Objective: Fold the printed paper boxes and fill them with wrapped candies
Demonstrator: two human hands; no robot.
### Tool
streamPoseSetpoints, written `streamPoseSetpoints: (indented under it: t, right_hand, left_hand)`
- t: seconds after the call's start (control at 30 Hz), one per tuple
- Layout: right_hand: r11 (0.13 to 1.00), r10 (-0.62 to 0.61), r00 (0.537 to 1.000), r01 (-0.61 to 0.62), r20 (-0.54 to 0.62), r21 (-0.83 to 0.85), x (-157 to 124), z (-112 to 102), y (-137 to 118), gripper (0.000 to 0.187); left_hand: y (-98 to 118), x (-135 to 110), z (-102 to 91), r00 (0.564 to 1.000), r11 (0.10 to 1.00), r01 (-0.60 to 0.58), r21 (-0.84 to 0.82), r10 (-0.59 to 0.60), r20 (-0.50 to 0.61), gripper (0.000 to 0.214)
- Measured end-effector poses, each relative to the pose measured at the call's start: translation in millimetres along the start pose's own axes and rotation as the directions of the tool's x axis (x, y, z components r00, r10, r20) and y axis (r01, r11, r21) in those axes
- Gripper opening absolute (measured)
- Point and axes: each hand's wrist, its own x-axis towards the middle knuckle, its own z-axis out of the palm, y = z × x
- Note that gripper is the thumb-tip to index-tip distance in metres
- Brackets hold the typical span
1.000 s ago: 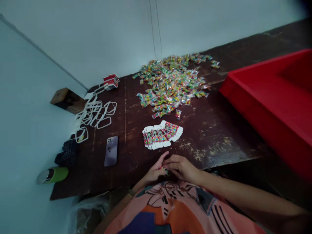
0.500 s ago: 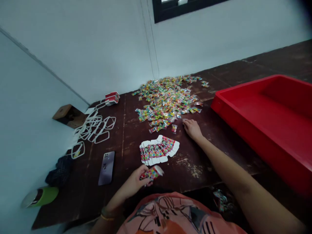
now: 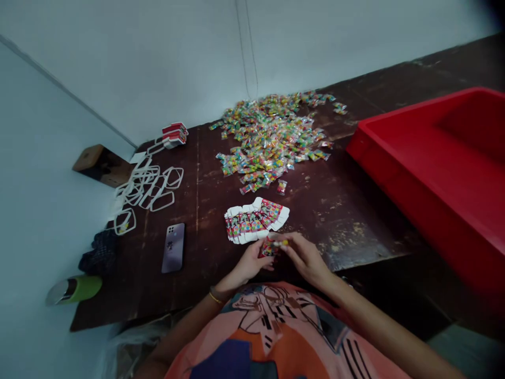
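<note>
My left hand holds a small printed card box at the near edge of the dark wooden table. My right hand meets it from the right, pinching a small candy packet at the box's top. Just beyond my hands lies a fanned stack of flat printed cards. Farther back spreads a big pile of colourful candy packets, with one loose packet near its front.
A large red tray stands at the right. At the left lie a purple phone, white card cut-out frames, a small stack of red boxes, a dark cloth, a green bottle and a wooden block.
My right hand has come back from the candy pile to my left hand, now with a packet in its fingers. The left hand kept the box and rose slightly.
</note>
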Motion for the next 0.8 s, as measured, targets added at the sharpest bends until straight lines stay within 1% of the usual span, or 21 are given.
streamPoseSetpoints:
  t: [0.07, 0.17, 0.23, 0.3, 0.37, 0.47, 0.5, 0.53, 0.57, 0.6, 0.63, 0.67, 0.73, 0.77, 0.8]
  right_hand:
    - [0.997, -0.062, 0.998, 0.061, -0.024, -0.048, 22.7, -8.8, -9.2, 0.015]
    - [0.984, -0.119, 0.991, 0.126, 0.060, -0.127, 45.2, -18.6, -11.6, 0.010]
    - [0.961, -0.143, 0.983, 0.165, 0.115, -0.221, 50.5, -19.5, -10.7, 0.009]
    - [0.927, -0.157, 0.978, 0.193, 0.134, -0.321, 50.7, -17.2, -10.7, 0.009]
    - [0.918, -0.170, 0.968, 0.224, 0.185, -0.326, 48.2, -13.6, -11.9, 0.010]
    - [0.941, -0.221, 0.919, 0.289, 0.326, -0.178, 41.5, -6.7, -12.5, 0.019]
    - [0.949, -0.234, 0.917, 0.288, 0.324, -0.129, 38.7, -3.8, -11.7, 0.022]
    - [0.961, -0.228, 0.934, 0.262, 0.274, -0.093, 35.9, -0.4, -10.5, 0.024]
    - [0.976, -0.196, 0.963, 0.211, 0.187, -0.061, 33.0, 3.1, -9.0, 0.024]
    - [0.989, -0.143, 0.986, 0.145, 0.087, -0.021, 30.2, 6.6, -7.5, 0.023]
    - [0.996, -0.084, 0.996, 0.084, 0.012, 0.034, 27.5, 9.9, -6.2, 0.021]
    - [0.994, -0.035, 0.999, 0.037, -0.018, 0.101, 24.9, 12.7, -5.3, 0.019]
    - [0.966, 0.032, 0.999, -0.033, 0.006, 0.256, 20.0, 16.5, -4.7, 0.015]
    - [0.934, 0.074, 0.997, -0.075, 0.015, 0.349, 17.7, 17.6, -4.5, 0.014]
    - [0.879, 0.137, 0.990, -0.131, 0.022, 0.458, 15.6, 18.2, -4.0, 0.016]
  left_hand:
    - [-0.9, -1.7, 2.6, 0.998, 0.999, 0.029, 0.032, -0.031, 0.056, 0.049]
    - [0.7, -6.9, -1.1, 0.996, 0.997, 0.058, 0.056, -0.061, 0.065, 0.053]
    - [2.2, -10.6, -5.0, 0.995, 0.996, 0.056, 0.066, -0.062, 0.078, 0.056]
    - [2.1, -13.3, -7.5, 0.994, 0.997, 0.049, 0.066, -0.055, 0.091, 0.057]
    - [-0.4, -14.4, -7.8, 0.995, 0.998, 0.045, 0.046, -0.049, 0.090, 0.057]
    - [-7.1, -12.8, -6.2, 0.997, 0.999, 0.043, 0.029, -0.045, 0.068, 0.059]
    - [-9.5, -11.8, -5.7, 0.998, 0.999, 0.036, 0.026, -0.037, 0.047, 0.059]
    - [-11.6, -10.7, -5.4, 0.999, 0.999, 0.027, 0.017, -0.027, 0.024, 0.059]
    - [-13.4, -9.6, -5.3, 1.000, 1.000, 0.019, 0.003, -0.019, -0.004, 0.060]
    - [-14.8, -8.6, -5.5, 0.999, 1.000, 0.015, -0.014, -0.016, -0.038, 0.064]
    - [-15.9, -7.7, -5.8, 0.997, 0.999, 0.020, -0.032, -0.022, -0.070, 0.068]
    - [-16.7, -7.1, -6.4, 0.995, 0.998, 0.031, -0.049, -0.036, -0.095, 0.071]
    - [-17.0, -6.1, -7.6, 0.992, 0.996, 0.050, -0.076, -0.058, -0.115, 0.069]
    - [-16.6, -5.8, -8.1, 0.992, 0.995, 0.047, -0.093, -0.058, -0.113, 0.066]
    - [-15.8, -5.4, -8.5, 0.993, 0.993, 0.039, -0.110, -0.051, -0.102, 0.063]
